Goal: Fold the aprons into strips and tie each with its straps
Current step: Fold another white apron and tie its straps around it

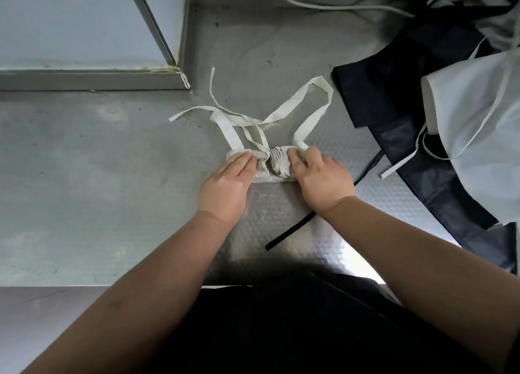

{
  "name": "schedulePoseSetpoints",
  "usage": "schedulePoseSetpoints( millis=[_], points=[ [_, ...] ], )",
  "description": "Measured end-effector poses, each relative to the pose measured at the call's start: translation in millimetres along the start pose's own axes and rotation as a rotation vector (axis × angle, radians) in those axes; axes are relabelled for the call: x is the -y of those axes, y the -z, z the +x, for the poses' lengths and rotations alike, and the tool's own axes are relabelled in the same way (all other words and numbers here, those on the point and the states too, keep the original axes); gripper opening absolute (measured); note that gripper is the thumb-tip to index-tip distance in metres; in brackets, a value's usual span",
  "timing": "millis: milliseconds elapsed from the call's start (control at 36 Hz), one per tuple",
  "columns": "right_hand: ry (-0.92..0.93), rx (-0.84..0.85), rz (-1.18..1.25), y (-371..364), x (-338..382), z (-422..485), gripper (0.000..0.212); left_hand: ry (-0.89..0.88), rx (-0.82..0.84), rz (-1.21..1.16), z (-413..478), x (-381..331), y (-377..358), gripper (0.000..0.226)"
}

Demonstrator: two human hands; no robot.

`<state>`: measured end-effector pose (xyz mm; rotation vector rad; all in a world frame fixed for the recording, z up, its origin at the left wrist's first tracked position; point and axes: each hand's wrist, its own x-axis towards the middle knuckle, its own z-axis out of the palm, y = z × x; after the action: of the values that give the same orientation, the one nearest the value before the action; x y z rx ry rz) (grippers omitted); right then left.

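A cream apron (274, 162) lies folded into a short bundle on the steel table (84, 176), cinched at its middle by a thin strap. Its wide neck loop (309, 103) and loose strap ends (197, 110) trail away from me. My left hand (228, 185) rests flat on the bundle's left end, fingers straight. On the right end my right hand (320, 179) presses down with its fingers curled into the cloth.
A heap of dark navy aprons (408, 98) and pale grey ones (478, 120) lies at the right. A black strap (289, 231) crosses the table near my right wrist. A raised ledge (92, 79) and wall corner stand at the back left; a grey cable (337, 6) runs behind.
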<state>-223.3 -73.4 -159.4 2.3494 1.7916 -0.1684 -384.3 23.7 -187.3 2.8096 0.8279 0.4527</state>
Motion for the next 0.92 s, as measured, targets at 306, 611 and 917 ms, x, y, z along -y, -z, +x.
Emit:
schedulePoseSetpoints(
  millis=[306, 611, 917],
  points=[
    [-0.002, 0.22, 0.411, 40, 7, 27, 0.041, 0.085, 0.19, 0.092, 22, -21, 20, 0.035],
    [-0.087, 0.233, 0.746, 19, 10, 36, 0.024, 0.368, 0.196, -0.388, 22, -14, 17, 0.029],
    [-0.2, 0.35, 0.894, 31, 15, 50, 0.009, 0.425, 0.266, -0.444, 34, -11, 17, 0.021]
  ],
)
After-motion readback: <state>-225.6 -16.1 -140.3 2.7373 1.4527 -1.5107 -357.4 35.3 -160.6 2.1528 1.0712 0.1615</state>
